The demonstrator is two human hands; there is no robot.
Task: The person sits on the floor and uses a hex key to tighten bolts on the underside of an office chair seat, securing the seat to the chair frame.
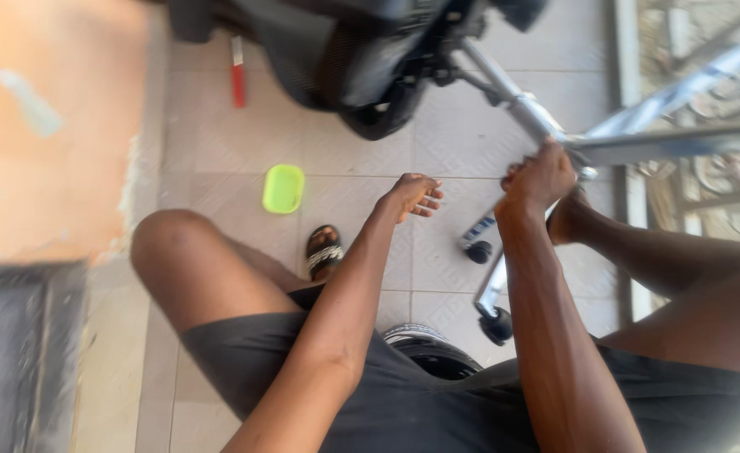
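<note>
The person sits low, knees apart in dark shorts, over a tiled floor [211, 151]. Close in, two black casters [496, 325] hang off chrome legs of an overturned office chair base [546, 126]. The right hand [540, 178] is closed tight around the chrome hub where the legs meet. The left hand [412, 195] hovers beside it, fingers loosely spread, holding nothing. Farther out lies a lime green tray [284, 189], then a red-handled tool [238, 74] by the black chair seat [345, 59].
</note>
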